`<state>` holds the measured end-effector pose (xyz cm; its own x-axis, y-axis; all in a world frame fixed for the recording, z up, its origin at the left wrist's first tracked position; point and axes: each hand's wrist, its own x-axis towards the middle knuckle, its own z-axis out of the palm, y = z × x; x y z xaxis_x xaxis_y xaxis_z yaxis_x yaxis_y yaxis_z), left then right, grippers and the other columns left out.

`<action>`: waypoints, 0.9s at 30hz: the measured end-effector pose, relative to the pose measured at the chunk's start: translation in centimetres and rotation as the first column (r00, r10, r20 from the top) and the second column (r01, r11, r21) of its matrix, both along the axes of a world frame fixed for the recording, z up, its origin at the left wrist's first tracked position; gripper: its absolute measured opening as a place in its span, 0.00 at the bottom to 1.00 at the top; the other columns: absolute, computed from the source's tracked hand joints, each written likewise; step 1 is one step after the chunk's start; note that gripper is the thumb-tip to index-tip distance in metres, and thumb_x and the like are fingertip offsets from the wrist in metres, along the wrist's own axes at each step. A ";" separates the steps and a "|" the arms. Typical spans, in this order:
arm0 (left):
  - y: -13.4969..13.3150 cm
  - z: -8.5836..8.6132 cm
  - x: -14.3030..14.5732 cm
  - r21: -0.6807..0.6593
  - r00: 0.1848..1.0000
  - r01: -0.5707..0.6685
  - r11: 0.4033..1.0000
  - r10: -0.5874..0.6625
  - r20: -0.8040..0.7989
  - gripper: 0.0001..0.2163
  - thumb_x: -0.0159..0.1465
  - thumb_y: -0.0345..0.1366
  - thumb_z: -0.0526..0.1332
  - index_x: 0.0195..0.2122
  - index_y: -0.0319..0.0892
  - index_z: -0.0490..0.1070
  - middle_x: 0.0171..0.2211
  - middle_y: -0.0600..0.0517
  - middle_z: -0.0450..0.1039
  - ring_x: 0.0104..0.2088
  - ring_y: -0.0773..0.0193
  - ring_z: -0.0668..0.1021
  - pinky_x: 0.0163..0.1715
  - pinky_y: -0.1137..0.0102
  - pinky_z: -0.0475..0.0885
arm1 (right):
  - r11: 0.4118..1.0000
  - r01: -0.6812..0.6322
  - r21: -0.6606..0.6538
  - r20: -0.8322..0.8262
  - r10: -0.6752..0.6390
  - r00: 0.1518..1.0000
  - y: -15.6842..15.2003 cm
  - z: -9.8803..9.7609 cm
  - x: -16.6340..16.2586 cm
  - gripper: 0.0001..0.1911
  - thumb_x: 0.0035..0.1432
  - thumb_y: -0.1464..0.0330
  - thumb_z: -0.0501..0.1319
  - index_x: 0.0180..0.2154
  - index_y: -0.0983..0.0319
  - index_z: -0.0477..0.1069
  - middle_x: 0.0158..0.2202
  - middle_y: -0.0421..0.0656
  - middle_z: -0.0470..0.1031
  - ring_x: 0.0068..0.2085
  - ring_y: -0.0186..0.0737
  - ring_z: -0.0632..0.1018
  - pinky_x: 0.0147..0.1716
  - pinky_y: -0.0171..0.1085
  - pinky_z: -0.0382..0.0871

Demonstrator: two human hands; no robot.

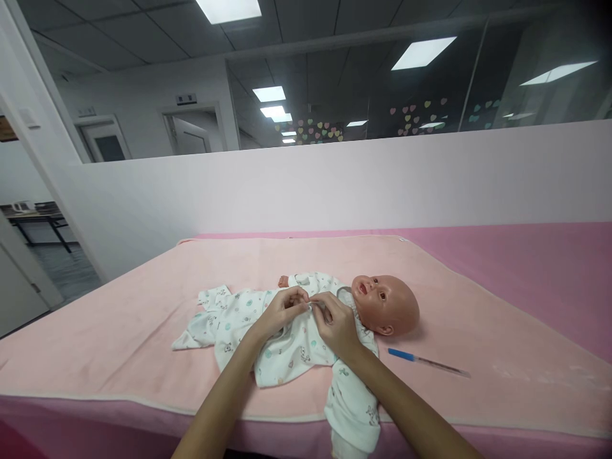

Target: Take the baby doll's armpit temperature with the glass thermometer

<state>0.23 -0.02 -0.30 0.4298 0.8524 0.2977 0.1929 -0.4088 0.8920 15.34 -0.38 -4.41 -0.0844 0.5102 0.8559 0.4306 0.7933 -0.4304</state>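
A baby doll [389, 306] lies on its back, its head to the right and its face turned up. It wears a white long-sleeved baby shirt [291, 357] and matching trousers [239, 315], printed with small figures. Over the doll's chest, my left hand [284, 309] is closed in a pinch on a bit of the shirt's front. My right hand [335, 322] pinches the shirt right beside it, the fingertips almost meeting. Between them shows a small white piece; whether it is a tie or an edge of cloth I cannot tell. One sleeve hangs toward me over the near edge.
A pen [428, 363] with a blue cap lies right of the doll, near its head. Beneath both is a peach blanket [119, 338] over a pink surface [540, 274]. A low white wall [335, 185] with glass above stands behind.
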 end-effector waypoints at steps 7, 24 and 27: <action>-0.2 -0.4 0.0 0.061 0.994 -0.054 0.997 0.059 -0.090 0.11 0.53 0.40 0.61 0.33 0.39 0.66 0.21 0.59 0.50 0.23 0.72 0.55 0.23 0.75 0.51 | 1.000 -0.001 0.004 -0.073 0.002 0.997 0.2 0.0 -0.1 0.09 0.53 0.76 0.51 0.31 0.61 0.67 0.27 0.40 0.69 0.24 0.32 0.68 0.24 0.31 0.61; 0.2 -0.5 -0.1 0.005 0.996 -0.067 0.998 0.067 -0.057 0.13 0.52 0.43 0.63 0.33 0.38 0.68 0.18 0.60 0.48 0.21 0.73 0.54 0.22 0.74 0.48 | 0.999 -0.027 0.018 -0.114 0.029 0.993 0.2 0.0 -0.1 0.09 0.53 0.76 0.51 0.30 0.61 0.68 0.25 0.40 0.69 0.23 0.32 0.67 0.23 0.32 0.61; 0.2 -0.5 -0.2 0.003 0.997 -0.060 0.998 0.061 -0.052 0.13 0.52 0.43 0.63 0.32 0.38 0.68 0.18 0.60 0.47 0.21 0.73 0.54 0.22 0.74 0.48 | 0.998 -0.056 0.030 -0.129 0.059 0.990 0.2 0.0 -0.1 0.10 0.53 0.77 0.51 0.30 0.60 0.68 0.26 0.40 0.71 0.24 0.33 0.68 0.24 0.32 0.62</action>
